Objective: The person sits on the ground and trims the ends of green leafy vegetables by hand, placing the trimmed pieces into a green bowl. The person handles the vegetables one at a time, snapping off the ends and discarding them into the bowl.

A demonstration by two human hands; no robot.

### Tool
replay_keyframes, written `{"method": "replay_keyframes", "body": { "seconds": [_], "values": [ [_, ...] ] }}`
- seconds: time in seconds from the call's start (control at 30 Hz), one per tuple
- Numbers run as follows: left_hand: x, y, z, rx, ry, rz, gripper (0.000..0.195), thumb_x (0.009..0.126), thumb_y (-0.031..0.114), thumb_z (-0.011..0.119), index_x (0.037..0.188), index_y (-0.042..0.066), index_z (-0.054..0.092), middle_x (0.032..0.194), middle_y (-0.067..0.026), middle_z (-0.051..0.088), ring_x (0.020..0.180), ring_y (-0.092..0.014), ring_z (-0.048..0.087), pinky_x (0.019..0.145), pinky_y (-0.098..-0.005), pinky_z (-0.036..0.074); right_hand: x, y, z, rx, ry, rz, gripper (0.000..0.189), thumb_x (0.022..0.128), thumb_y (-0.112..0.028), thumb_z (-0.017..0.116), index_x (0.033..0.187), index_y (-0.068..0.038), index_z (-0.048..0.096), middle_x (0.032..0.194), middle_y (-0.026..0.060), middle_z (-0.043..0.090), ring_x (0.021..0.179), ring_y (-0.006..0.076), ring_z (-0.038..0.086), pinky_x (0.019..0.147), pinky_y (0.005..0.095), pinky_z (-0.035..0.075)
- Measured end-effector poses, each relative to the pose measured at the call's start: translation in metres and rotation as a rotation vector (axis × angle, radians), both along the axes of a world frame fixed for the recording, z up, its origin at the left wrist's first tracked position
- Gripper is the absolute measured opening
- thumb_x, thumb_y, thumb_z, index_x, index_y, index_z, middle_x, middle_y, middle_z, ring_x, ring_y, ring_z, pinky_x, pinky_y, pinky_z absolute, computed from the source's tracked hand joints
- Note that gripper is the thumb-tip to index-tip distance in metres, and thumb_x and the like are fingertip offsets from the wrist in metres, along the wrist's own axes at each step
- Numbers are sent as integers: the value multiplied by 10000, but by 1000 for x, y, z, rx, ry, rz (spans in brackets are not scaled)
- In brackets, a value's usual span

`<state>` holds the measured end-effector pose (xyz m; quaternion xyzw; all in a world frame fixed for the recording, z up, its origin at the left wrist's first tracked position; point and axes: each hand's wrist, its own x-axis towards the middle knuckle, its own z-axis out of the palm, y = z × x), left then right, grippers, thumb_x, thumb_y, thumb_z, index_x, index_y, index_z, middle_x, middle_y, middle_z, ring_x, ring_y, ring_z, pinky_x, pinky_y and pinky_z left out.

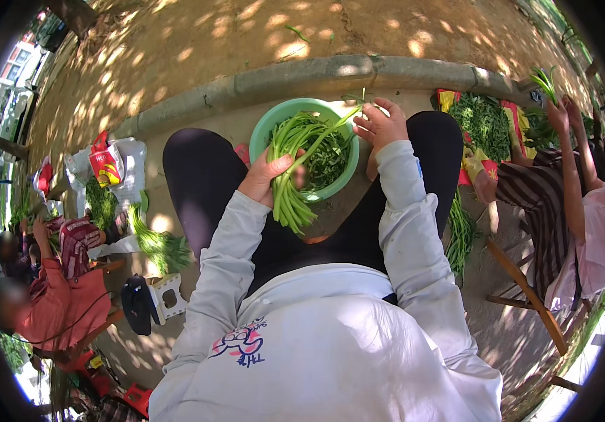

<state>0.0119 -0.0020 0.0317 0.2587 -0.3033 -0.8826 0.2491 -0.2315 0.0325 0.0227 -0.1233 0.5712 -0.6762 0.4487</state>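
Note:
My left hand (270, 176) grips a bunch of long green vegetable stalks (294, 203) over a mint-green plastic basin (256, 140). The stalks arch over its fingers, with their lower ends hanging at the basin's near rim. Stripped green leaves (334, 163) lie inside the basin between my knees. One stalk reaches up and right to my right hand (384, 124), whose thumb and forefinger meet at its thin tip. The other fingers of that hand are spread apart.
A concrete curb (308, 74) runs beyond the basin. More greens lie at left (157, 240) and right (459, 232). A white stool (168, 298) stands left. People sit on both sides; the one at right, beside a wooden stool (527, 290), holds greens.

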Motion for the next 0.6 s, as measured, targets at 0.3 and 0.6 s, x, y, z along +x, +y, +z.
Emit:
{"method": "replay_keyframes", "body": {
  "seconds": [0.3, 0.6],
  "values": [
    [-4, -3, -8, -156, -109, 72, 387, 779, 83, 654, 1106, 11, 460, 959, -82, 542, 721, -150, 577, 625, -268, 529, 21, 10, -32, 85, 835, 267, 482, 743, -195, 695, 1139, -39, 469, 1033, 159, 561, 787, 252, 604, 738, 347, 474],
    [-7, -3, -15, -174, -110, 41, 410, 782, 0, 571, 1171, 11, 444, 1025, -96, 556, 753, -162, 574, 687, -283, 504, 46, 23, 2, 219, 683, 748, 260, 821, -241, 610, 865, 15, 595, 690, 67, 610, 553, 137, 561, 525, 286, 457]
  ]
}}
